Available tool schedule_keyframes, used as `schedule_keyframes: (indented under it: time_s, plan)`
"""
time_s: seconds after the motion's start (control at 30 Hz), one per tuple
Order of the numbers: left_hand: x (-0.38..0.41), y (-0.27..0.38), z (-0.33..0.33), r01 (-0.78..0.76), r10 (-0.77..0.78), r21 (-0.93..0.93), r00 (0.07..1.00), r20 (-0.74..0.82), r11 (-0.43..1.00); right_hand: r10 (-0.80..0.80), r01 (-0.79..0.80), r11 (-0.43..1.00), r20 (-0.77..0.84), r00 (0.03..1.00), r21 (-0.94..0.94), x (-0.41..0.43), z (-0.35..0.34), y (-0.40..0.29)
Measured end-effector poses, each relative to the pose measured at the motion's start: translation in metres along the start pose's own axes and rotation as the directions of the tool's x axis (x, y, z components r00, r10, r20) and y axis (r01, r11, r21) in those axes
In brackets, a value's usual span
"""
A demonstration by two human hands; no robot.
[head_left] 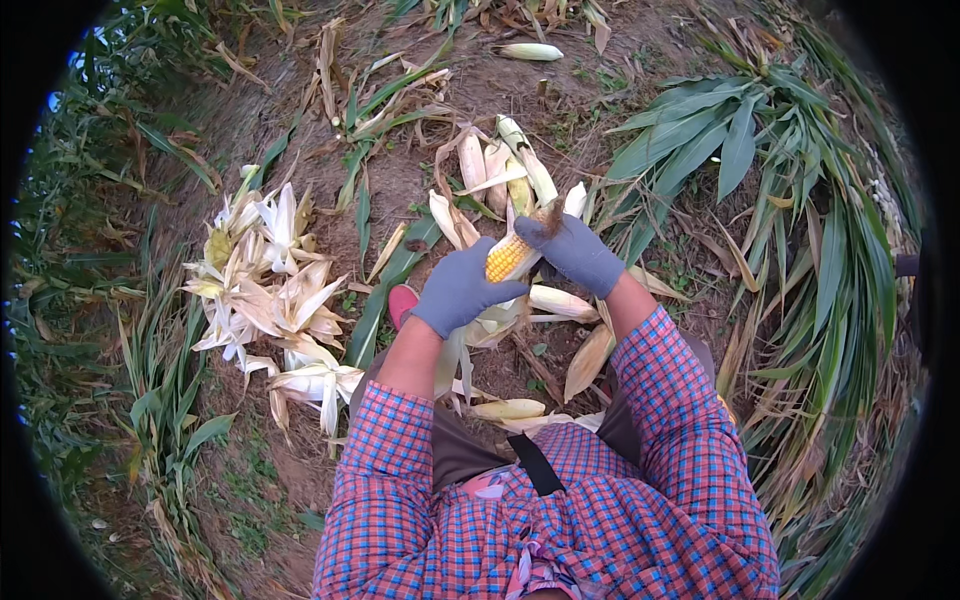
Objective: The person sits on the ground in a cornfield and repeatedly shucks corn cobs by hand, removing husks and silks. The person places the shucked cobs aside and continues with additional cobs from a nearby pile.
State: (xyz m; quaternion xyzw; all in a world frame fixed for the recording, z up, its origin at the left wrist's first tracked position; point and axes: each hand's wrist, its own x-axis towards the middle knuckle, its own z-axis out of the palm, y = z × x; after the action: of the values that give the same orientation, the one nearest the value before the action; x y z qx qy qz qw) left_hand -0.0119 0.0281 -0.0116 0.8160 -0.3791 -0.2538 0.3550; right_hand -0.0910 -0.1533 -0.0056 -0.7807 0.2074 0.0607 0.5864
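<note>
An ear of corn (508,258) is held between my two hands, its yellow kernels bared on one side and pale husk still along the other. My left hand (466,287), in a grey glove, grips its lower end, where loose husk hangs down. My right hand (579,251), gloved alike, grips the upper end by a tuft of brown silk (552,219). Just beyond lies a small heap of unhusked ears (495,169). Another husked ear (562,302) rests on the soil below my right hand, and one more (508,409) lies between my legs.
To the left is a pile of stripped dry husks (281,292). Cut green corn stalks (817,172) cover the right side. A single ear (529,52) lies farther off on the bare soil (285,127). Standing plants (67,247) line the left rim. My pink shoe (402,304) shows beside a long leaf.
</note>
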Motion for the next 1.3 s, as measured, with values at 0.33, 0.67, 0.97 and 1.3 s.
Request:
schedule_keyframes:
  time_s: [0.33, 0.67, 0.97, 1.3]
  plan:
    - [-0.005, 0.01, -0.017, -0.093, 0.09, 0.022, 0.989, 0.119, 0.995, -0.111, 0.063, 0.931, 0.114, 0.987, 0.36, 0.001, 0.004, 0.044]
    - [-0.011, 0.007, -0.019, -0.168, 0.179, -0.306, 0.984, 0.007, 0.937, -0.73, 0.706, 0.67, -0.028, 0.683, -0.231, -0.012, 0.014, 0.048]
    - [-0.008, 0.006, 0.008, -0.213, 0.139, -0.74, 0.977, -0.162, 0.638, -0.073, -0.035, 0.343, 0.064, 0.995, 0.939, -0.011, 0.023, 0.014]
    - [0.01, 0.016, 0.028, -0.305, 0.019, -0.669, 0.917, -0.399, 0.678, -0.533, 0.529, 0.841, -0.332, 0.778, -0.11, -0.004, 0.013, 0.024]
